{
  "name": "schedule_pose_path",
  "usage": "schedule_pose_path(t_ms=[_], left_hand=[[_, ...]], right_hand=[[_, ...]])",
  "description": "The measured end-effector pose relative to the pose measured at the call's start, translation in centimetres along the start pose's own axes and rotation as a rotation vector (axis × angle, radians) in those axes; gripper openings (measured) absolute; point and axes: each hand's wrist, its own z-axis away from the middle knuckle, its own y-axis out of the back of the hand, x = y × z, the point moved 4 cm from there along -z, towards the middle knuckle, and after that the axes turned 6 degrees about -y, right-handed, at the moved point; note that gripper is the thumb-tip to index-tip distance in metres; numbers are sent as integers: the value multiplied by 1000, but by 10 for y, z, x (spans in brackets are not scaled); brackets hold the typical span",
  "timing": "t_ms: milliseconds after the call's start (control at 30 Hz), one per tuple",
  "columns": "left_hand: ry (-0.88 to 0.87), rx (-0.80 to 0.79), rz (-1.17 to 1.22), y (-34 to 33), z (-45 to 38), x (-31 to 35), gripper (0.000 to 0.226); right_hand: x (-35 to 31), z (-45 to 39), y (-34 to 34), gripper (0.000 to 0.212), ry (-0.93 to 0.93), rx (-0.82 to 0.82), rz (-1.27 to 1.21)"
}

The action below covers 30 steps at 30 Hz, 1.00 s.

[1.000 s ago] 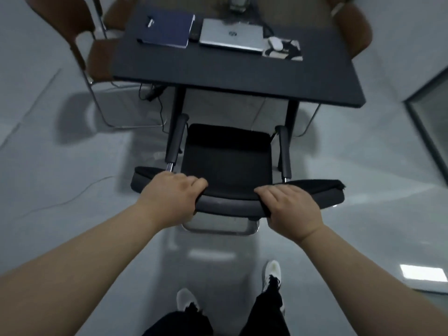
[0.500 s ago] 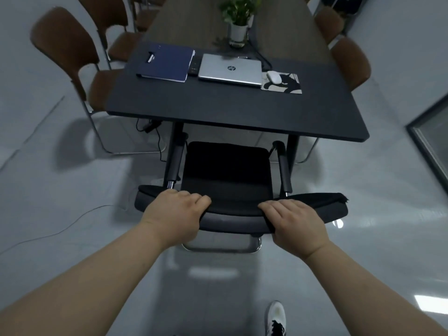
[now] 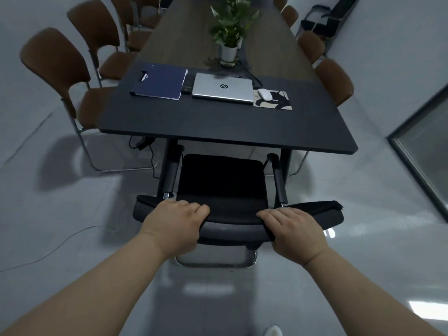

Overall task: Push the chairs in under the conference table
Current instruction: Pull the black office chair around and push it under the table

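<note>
Brown chairs (image 3: 70, 76), left side: several in a row along the worktop's long edge, the nearest standing out from the edge with its seat only partly under. Not yet attended to.

Left hand (image 3: 174, 223): closed over the top rail of the black chair's backrest, fingers (image 3: 194, 209) curled over the front, thumb side hidden. Same grip as 1 second ago.

Black chair (image 3: 221, 185): at the near end of the worktop, seat front just reaching the edge, 2 armrests level with the table legs. Over the last second the gap between seat and worktop edge has closed, and the view has risen to take in far more of the room. Judged: the push is under way, about half done for this chair; the seat is still mostly exposed.

Worktop (image 3: 218, 124): dark, long. Carries a blue folder (image 3: 158, 84), a shut laptop (image 3: 224, 88), a mouse (image 3: 264, 94) on a patterned mat, a potted plant (image 3: 230, 27) further off.

Right hand (image 3: 294, 230): laid over the same rail, fingers flatter, gripping the fabric edge.

Brown chairs, right side (image 3: 334, 78): 4 visible, backs close to the worktop edge, seemingly in.

Risk, judged: armrests may catch the worktop's underside or legs; keep the push straight.
</note>
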Motion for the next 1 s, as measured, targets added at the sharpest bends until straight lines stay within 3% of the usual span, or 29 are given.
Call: schedule_pose_path(t_ms=[600, 1000], left_hand=[[-12, -2, 27, -5, -28, -27, 37], [-12, 70, -4, -11, -85, -53, 36]], right_hand=[[10, -30, -2, 40, -29, -22, 16], [52, -75, -15, 47, 3, 74, 76]])
